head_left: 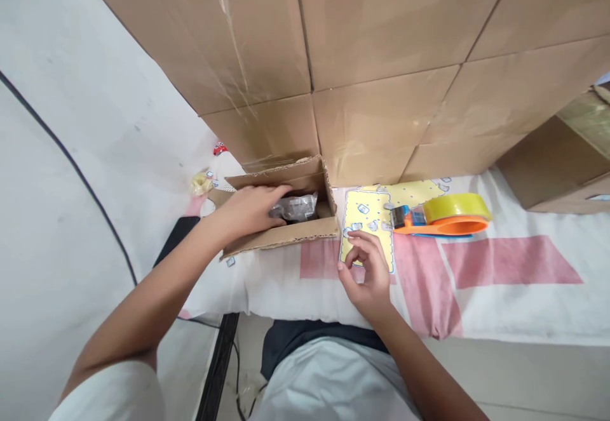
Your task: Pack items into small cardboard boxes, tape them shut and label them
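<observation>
My left hand [250, 208] reaches into a small open cardboard box [286, 238] from its left side. Its thumb and fingers are around the left end of a dark item wrapped in clear plastic [301, 207] that lies inside; what the plastic holds cannot be made out. Some of the left fingers are hidden by the hand and the box. My right hand [366, 275] hovers by the box's near right corner with nothing in it, fingers loosely bent and apart from the thumb. An orange tape dispenser with a yellow roll [445, 218] lies to its right.
Stacked, taped cardboard boxes [381, 78] rise behind the small box. Another carton [562, 167] stands at the right. A white cloth with pink patches and yellow prints [515, 262] covers the surface. A wall [71, 186] with a black cable [81, 176] bounds the left.
</observation>
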`<act>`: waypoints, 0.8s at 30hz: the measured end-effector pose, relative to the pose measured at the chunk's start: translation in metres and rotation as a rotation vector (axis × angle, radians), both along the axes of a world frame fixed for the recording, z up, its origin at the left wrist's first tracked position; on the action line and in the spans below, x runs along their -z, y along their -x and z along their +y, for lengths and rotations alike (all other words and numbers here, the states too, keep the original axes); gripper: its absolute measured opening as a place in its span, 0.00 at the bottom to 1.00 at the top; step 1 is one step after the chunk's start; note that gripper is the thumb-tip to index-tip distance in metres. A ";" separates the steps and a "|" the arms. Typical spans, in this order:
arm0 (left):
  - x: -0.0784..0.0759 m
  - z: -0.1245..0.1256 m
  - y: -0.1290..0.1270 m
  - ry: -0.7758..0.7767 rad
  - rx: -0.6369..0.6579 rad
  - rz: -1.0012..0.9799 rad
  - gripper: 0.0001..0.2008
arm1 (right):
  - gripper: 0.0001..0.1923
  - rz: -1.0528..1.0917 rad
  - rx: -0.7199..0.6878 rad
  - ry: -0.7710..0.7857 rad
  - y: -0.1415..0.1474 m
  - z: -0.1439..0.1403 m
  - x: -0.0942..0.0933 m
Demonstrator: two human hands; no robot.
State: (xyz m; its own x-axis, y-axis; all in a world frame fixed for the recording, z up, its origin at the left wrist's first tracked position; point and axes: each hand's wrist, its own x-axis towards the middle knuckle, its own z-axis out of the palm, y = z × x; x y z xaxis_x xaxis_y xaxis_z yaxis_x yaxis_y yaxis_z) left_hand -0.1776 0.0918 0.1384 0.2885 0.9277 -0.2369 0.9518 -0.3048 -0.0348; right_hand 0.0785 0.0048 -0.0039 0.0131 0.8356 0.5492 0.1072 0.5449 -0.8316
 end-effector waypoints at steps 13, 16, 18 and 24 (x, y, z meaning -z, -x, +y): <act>0.019 -0.042 0.049 -0.205 -0.083 -0.084 0.19 | 0.04 -0.456 0.113 0.220 -0.063 0.034 -0.043; 0.022 -0.027 0.048 -0.119 -0.059 -0.062 0.17 | 0.08 -0.792 0.149 0.207 -0.080 0.074 -0.067; 0.025 -0.013 0.047 -0.043 -0.040 -0.075 0.16 | 0.11 -1.007 0.054 0.221 -0.081 0.102 -0.080; 0.022 -0.004 0.046 -0.154 -0.028 -0.155 0.13 | 0.15 -1.287 -0.014 0.078 -0.088 0.132 -0.090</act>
State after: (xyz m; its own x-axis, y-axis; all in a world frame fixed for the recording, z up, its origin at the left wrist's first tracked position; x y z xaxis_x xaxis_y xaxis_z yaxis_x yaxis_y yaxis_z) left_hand -0.2231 0.0877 0.1162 0.2838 0.9577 -0.0467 0.9574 -0.2804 0.0690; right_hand 0.1661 0.1364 0.0863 -0.4958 0.8615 0.1097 0.8459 0.5076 -0.1638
